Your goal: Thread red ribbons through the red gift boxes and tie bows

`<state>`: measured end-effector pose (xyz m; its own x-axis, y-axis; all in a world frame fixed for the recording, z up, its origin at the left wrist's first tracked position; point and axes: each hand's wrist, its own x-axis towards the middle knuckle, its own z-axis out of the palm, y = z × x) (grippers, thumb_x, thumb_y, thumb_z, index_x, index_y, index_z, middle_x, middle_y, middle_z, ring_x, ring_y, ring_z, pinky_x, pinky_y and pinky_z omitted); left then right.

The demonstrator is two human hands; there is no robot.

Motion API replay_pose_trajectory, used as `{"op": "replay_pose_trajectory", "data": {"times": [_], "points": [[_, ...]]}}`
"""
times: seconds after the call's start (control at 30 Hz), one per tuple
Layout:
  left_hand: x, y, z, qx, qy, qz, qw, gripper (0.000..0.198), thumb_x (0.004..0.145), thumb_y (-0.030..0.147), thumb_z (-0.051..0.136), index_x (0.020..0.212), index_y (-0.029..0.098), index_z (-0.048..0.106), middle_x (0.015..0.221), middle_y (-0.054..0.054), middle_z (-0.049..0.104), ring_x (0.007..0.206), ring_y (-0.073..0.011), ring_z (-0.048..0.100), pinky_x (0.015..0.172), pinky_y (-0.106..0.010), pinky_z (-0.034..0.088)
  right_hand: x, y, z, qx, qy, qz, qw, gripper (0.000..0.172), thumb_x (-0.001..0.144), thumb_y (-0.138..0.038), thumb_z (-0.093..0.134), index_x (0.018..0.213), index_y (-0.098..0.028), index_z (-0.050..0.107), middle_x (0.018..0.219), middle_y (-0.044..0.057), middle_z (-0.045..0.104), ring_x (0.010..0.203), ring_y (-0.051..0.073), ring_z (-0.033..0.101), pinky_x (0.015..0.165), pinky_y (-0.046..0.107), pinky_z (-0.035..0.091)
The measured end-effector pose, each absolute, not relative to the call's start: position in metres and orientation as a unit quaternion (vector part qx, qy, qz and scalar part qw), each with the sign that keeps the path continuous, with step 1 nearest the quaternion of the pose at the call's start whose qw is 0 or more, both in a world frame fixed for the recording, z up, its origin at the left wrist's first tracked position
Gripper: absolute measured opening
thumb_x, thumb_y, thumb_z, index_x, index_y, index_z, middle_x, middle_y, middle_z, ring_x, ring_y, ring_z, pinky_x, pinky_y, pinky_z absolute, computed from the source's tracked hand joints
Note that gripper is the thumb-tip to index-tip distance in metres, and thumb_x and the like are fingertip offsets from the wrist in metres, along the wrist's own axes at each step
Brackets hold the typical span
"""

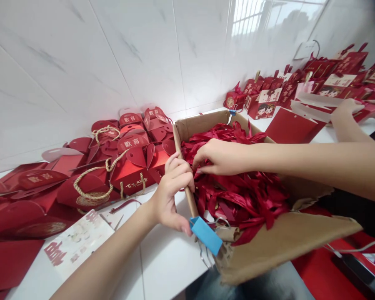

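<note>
A cardboard box (203, 123) full of loose dark-red ribbons (246, 191) sits tilted at the edge of the white tiled counter. My left hand (175, 191) grips the box's near left wall, fingers bent over the rim and thumb beside a blue binder clip (206, 235). That clip is fastened at the box's front corner. Inside the box, my right hand (215, 156) has its fingers curled down into the ribbons, pinching at them; its fingertips are partly hidden. The front flap (287, 246) of the box hangs folded outward.
Red gift boxes (133, 143) with rope handles crowd the left, near a white printed card (79, 241). More small red boxes (265, 104) line the wall at right. Another person's hand (346, 110) handles red card pieces there. A smaller blue clip (233, 112) is on the far rim.
</note>
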<state>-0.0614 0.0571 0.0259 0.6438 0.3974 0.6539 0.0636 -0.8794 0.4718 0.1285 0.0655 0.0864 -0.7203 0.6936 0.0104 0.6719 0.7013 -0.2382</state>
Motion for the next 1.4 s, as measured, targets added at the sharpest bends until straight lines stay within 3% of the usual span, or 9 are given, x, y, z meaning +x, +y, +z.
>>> {"op": "replay_pose_trajectory", "data": {"times": [0.27, 0.5, 0.73, 0.87, 1.0, 1.13, 1.23, 1.33, 1.4], "points": [[-0.062, 0.057, 0.027, 0.883, 0.127, 0.409, 0.194, 0.071, 0.064, 0.088, 0.031, 0.063, 0.019, 0.050, 0.067, -0.003, 0.048, 0.072, -0.0202, 0.044, 0.090, -0.048, 0.032, 0.105, 0.058, 0.057, -0.422, -0.901, 0.087, -0.049, 0.018, 0.075, -0.024, 0.062, 0.088, -0.013, 0.069, 0.084, 0.011, 0.070, 0.074, 0.024, 0.066, 0.056, 0.027, 0.043], [-0.060, 0.055, 0.029, 0.883, 0.134, 0.407, 0.189, 0.072, 0.063, 0.089, 0.028, 0.063, 0.019, 0.049, 0.065, -0.003, 0.047, 0.071, -0.0202, 0.044, 0.096, -0.050, 0.029, 0.111, 0.051, 0.056, -0.407, -0.909, 0.081, -0.052, 0.022, 0.079, -0.020, 0.055, 0.096, -0.015, 0.067, 0.091, 0.012, 0.070, 0.080, 0.025, 0.066, 0.059, 0.028, 0.044], [-0.061, 0.056, 0.027, 0.883, 0.125, 0.409, 0.193, 0.069, 0.065, 0.086, 0.032, 0.065, 0.020, 0.049, 0.065, -0.002, 0.048, 0.072, -0.0203, 0.045, 0.097, -0.050, 0.030, 0.111, 0.053, 0.061, -0.407, -0.904, 0.113, -0.067, 0.019, 0.077, -0.019, 0.056, 0.090, -0.015, 0.070, 0.084, 0.010, 0.070, 0.070, 0.022, 0.065, 0.054, 0.026, 0.040], [-0.061, 0.057, 0.026, 0.882, 0.123, 0.406, 0.204, 0.069, 0.062, 0.087, 0.035, 0.063, 0.019, 0.049, 0.065, -0.002, 0.048, 0.070, -0.0199, 0.044, 0.096, -0.051, 0.030, 0.120, 0.065, 0.089, -0.411, -0.899, 0.146, 0.032, 0.016, 0.075, -0.019, 0.062, 0.089, -0.017, 0.070, 0.080, 0.004, 0.069, 0.072, 0.014, 0.061, 0.062, 0.024, 0.041], [-0.061, 0.057, 0.026, 0.879, 0.127, 0.408, 0.209, 0.070, 0.061, 0.088, 0.035, 0.062, 0.019, 0.049, 0.065, -0.003, 0.048, 0.069, -0.0192, 0.043, 0.093, -0.049, 0.032, 0.124, 0.075, 0.129, -0.465, -0.870, 0.077, 0.147, 0.015, 0.077, -0.019, 0.061, 0.089, -0.016, 0.068, 0.086, 0.004, 0.067, 0.080, 0.015, 0.059, 0.070, 0.027, 0.042], [-0.062, 0.055, 0.026, 0.885, 0.138, 0.400, 0.192, 0.072, 0.061, 0.090, 0.031, 0.061, 0.019, 0.048, 0.065, -0.003, 0.049, 0.071, -0.0197, 0.046, 0.100, -0.050, 0.027, 0.099, 0.076, 0.161, -0.411, -0.884, 0.032, 0.220, 0.012, 0.079, -0.017, 0.057, 0.088, -0.013, 0.064, 0.090, 0.004, 0.065, 0.087, 0.016, 0.058, 0.075, 0.026, 0.042], [-0.063, 0.055, 0.024, 0.892, 0.134, 0.393, 0.179, 0.074, 0.056, 0.092, 0.031, 0.062, 0.020, 0.047, 0.066, -0.003, 0.052, 0.073, -0.0210, 0.049, 0.097, -0.048, 0.032, 0.061, 0.069, 0.172, -0.340, -0.900, 0.030, 0.270, 0.010, 0.077, -0.014, 0.055, 0.084, -0.014, 0.062, 0.089, 0.003, 0.065, 0.083, 0.015, 0.058, 0.070, 0.024, 0.042], [-0.064, 0.058, 0.013, 0.913, 0.156, 0.341, 0.161, 0.076, 0.042, 0.094, 0.042, 0.063, 0.021, 0.046, 0.065, -0.002, 0.052, 0.072, -0.0213, 0.051, 0.085, -0.044, 0.044, 0.018, 0.059, 0.166, -0.255, -0.927, 0.071, 0.266, 0.008, 0.075, -0.014, 0.053, 0.080, -0.016, 0.060, 0.084, 0.002, 0.065, 0.075, 0.013, 0.056, 0.063, 0.023, 0.040], [-0.066, 0.062, 0.003, 0.933, 0.188, 0.265, 0.156, 0.075, 0.034, 0.091, 0.052, 0.063, 0.022, 0.047, 0.066, -0.002, 0.054, 0.072, -0.0215, 0.055, 0.075, -0.038, 0.049, -0.009, 0.054, 0.151, -0.217, -0.948, 0.089, 0.213, 0.007, 0.074, -0.017, 0.054, 0.077, -0.017, 0.059, 0.080, 0.001, 0.064, 0.070, 0.013, 0.055, 0.058, 0.024, 0.038]]}}
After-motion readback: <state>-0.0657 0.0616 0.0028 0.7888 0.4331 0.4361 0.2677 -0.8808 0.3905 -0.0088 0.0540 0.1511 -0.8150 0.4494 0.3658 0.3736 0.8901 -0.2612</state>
